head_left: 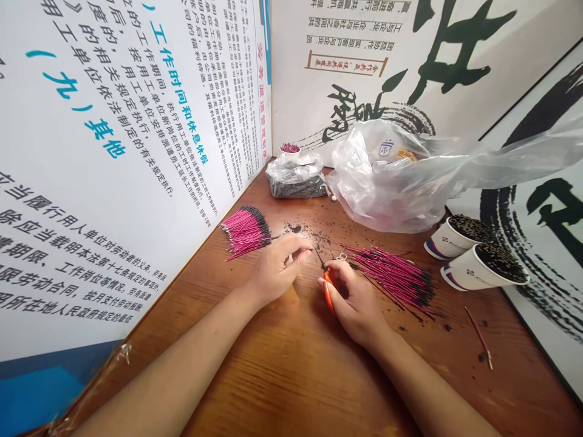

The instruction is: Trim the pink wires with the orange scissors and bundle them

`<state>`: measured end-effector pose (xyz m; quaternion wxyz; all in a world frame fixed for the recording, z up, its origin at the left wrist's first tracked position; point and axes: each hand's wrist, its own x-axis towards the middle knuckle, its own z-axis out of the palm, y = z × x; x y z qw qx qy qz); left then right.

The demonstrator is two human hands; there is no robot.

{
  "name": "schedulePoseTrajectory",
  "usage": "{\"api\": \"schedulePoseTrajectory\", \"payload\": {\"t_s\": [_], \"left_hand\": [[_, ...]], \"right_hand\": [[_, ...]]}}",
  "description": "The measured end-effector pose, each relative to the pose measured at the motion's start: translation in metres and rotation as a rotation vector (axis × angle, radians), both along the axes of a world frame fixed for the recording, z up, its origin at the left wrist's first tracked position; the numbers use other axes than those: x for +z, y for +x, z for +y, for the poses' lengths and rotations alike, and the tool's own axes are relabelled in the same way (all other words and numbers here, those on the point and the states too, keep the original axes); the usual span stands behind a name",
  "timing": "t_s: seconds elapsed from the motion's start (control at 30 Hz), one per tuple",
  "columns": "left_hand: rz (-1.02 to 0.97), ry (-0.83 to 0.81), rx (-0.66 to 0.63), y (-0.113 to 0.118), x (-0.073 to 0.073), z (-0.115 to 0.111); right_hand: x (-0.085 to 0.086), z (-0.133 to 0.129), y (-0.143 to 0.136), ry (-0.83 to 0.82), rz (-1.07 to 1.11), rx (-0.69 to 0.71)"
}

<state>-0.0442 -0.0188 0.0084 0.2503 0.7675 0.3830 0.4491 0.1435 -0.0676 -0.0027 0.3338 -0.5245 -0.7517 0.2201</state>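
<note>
Two wire bundles (248, 229), one tool (328, 295), perhaps three cups (461, 269).

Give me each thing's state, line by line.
Orange tool: held in right hand
Left hand: fingertips pinched
Left strands: bunched
Right strands: loosely heaped
Nearer right cup: full
Farther right cup: full
Back cup: filled
Large bag: crumpled
Small bag: filled
Lone strand: lying apart
Crumbs: scattered

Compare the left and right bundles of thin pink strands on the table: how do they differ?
The left bundle is packed fairly neatly, its black ends forming an even band; the right bundle is looser, its black ends ragged. The left bundle lies by the text-covered panel, the right bundle near the paper cups. Both rest on the wooden table.
</note>
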Motion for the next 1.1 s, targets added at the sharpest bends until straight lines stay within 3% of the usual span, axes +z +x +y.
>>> {"api": "schedulePoseTrajectory", "payload": {"t_s": [0.57,1.1], "left_hand": [[0.010,0.038,0.023,-0.0013,0.0031,-0.0005],[-0.071,-0.064,0.022,0.0026,0.0033,-0.0004]], "right_hand": [[0.0015,-0.0005,-0.0003,0.001,-0.023,-0.045],[0.0000,0.0000,0.0000,0.022,-0.023,-0.029]]}}
